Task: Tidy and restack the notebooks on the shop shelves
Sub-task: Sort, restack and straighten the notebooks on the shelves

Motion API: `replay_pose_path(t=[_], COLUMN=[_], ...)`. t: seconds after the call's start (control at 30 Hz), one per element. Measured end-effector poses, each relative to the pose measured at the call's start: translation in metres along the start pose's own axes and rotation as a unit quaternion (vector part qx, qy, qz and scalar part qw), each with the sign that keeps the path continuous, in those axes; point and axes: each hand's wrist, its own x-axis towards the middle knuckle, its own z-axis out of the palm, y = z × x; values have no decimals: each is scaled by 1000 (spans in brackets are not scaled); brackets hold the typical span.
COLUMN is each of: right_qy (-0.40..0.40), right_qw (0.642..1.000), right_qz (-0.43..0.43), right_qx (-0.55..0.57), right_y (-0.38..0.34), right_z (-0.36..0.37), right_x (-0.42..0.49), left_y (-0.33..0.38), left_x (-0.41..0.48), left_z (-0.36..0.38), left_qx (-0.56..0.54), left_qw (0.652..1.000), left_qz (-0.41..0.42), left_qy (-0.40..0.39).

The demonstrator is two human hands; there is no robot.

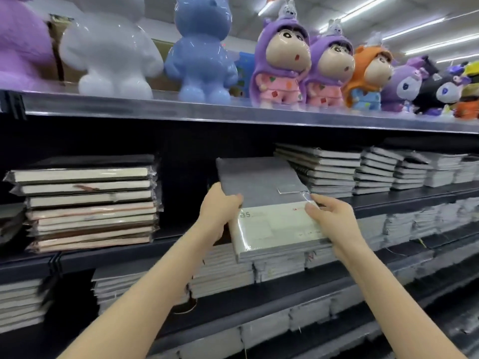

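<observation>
A grey notebook (pixel 261 185) wrapped in plastic, with a white paper band across its near end, is held tilted in front of the middle shelf (pixel 404 200). My left hand (pixel 220 206) grips its left edge. My right hand (pixel 329 216) holds its right near corner. Its far end reaches into the dark gap between two stacks. A stack of wrapped notebooks with pink and dark covers (pixel 88 203) lies to the left. Stacks of grey notebooks (pixel 321 169) lie to the right.
Wrapped plush and vinyl toys (pixel 282 63) line the top shelf (pixel 233 117). More notebook stacks (pixel 223 273) fill the lower shelves beneath my arms. Another low stack (pixel 20 304) sits at the far left.
</observation>
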Motion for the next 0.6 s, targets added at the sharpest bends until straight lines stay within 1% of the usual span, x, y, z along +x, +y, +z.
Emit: replay_pose_path(t=[0.1, 0.2, 0.27, 0.37, 0.47, 0.53, 0.6], right_qy=[-22, -65, -86, -94, -114, -162, -227], right_qw=[999, 997, 994, 987, 984, 973, 954], right_qz=[-14, -22, -32, -77, -112, -144, -170], right_qx=[-21, -28, -58, -107, -83, -73, -94], right_y=[3, 7, 11, 19, 26, 32, 39], right_z=[5, 21, 36, 45, 32, 19, 9], right_x=[43, 75, 89, 106, 114, 116, 115], left_y=[0, -6, -9, -8, -5, -5, -5], left_x=[34, 60, 73, 84, 85, 80, 77], left_z=[-1, -4, -8, -14, -18, -18, -19], left_qx=[38, 25, 19, -19, -59, -53, -43], left_qw=[999, 998, 995, 991, 983, 981, 979], left_qz=[-8, -29, -44, -44, -55, -63, -60], left_qy=[8, 49, 84, 126, 164, 177, 187])
